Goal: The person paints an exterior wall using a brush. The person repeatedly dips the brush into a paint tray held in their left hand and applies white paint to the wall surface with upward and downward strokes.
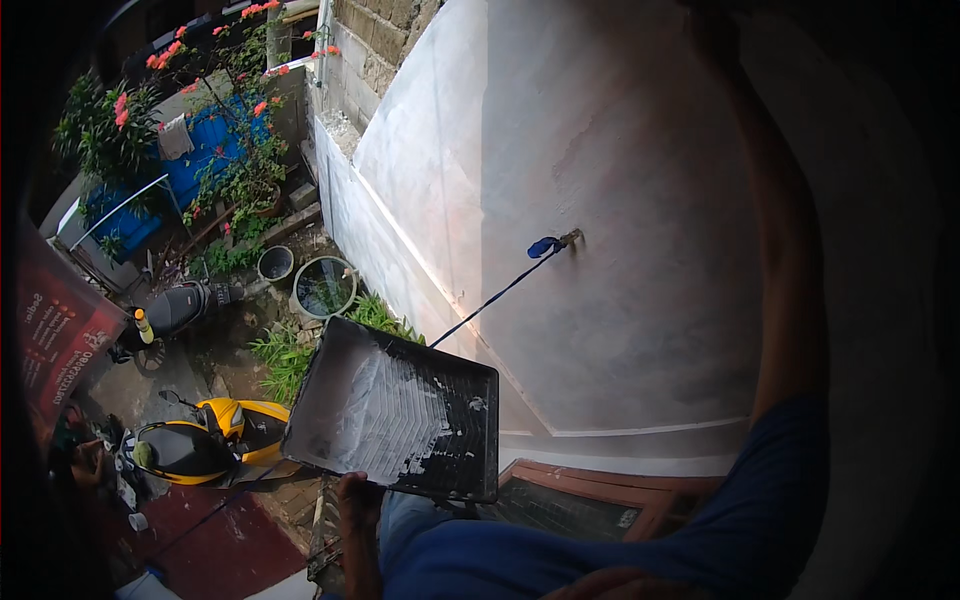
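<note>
A black paint tray (pixel 465 385) with a ribbed slope is smeared with white paint. My left hand (pixel 358 500) grips its lower edge and holds it in front of my body. Up along the wall stretches my right arm, its hand (pixel 712 35) lying in deep shadow at the top edge. The fingers of that hand do not show, nor does anything they may hold. Beside the arm is a plastered wall (pixel 630 310) with patchy whitish paint. A blue cord (pixel 490 300) is tied to a rusty metal stub (pixel 571 238) in it and passes behind the tray.
Down to the left stand a yellow-and-black motorbike (pixel 240 425) and a dark motorbike (pixel 180 308). Beyond them are a round water tub (pixel 325 288), a smaller bucket (pixel 275 263) and a flowering shrub (pixel 240 180). A red banner (pixel 65 335) hangs at the left; a brown wooden frame (pixel 620 485) is below the wall.
</note>
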Motion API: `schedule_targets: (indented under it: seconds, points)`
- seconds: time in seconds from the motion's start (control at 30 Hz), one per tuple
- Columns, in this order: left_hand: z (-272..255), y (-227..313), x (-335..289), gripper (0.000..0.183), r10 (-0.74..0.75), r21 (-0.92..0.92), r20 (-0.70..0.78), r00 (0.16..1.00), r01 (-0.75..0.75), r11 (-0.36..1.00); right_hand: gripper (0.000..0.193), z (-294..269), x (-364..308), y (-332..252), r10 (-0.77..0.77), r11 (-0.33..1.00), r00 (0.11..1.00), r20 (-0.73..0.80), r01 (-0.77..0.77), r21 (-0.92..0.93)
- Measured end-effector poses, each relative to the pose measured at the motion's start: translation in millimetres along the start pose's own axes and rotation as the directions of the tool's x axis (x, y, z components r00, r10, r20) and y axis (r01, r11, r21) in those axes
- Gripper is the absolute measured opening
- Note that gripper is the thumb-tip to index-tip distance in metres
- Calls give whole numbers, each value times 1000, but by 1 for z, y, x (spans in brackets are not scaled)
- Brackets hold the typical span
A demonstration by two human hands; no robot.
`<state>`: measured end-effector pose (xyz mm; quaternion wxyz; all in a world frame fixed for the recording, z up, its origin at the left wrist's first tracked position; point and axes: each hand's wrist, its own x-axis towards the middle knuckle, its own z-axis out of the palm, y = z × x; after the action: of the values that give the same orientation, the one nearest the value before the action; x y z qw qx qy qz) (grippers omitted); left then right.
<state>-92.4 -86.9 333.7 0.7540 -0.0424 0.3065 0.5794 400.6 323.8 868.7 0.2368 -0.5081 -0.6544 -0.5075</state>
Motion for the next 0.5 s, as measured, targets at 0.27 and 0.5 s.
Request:
schedule_targets:
  seconds: [0.27,0.5]
  points:
    - [28,12,-7,20,-14,58,95,995,9,998,8,27,-155,-105,-273,954,806,526,299,38]
    - [20,20,2,21,-79,114,128,989,64,991,31,-27,-60,-4,-167,967,956,240,207,-150]
